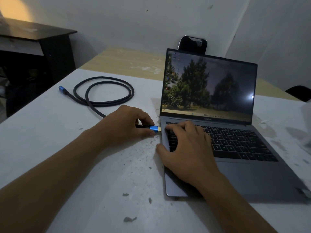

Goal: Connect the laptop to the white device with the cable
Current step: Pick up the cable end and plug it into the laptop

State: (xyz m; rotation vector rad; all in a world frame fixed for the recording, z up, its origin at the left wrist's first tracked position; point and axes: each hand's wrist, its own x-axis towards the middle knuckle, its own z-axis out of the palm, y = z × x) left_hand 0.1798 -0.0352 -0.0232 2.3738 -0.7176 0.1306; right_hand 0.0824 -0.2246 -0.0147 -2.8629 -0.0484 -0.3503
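An open grey laptop (252, 174) sits on the white table (50, 140), its screen lit with a tree wallpaper. My left hand (124, 125) pinches the blue plug (154, 128) of a black cable, its gold tip touching the laptop's left edge. My right hand (186, 148) lies flat on the left part of the keyboard, fingers spread, thumb over the laptop's left edge. The black cable (104, 91) coils in a loop behind my left hand and ends in a second blue plug (62, 89) lying free. No white device is identifiable in view.
A dark phone (193, 43) stands upright behind the laptop screen against the wall. A dark desk (50, 47) stands at the left beyond the table edge. A wooden surface (126, 63) lies behind the table. A black object (299, 93) shows at the right edge.
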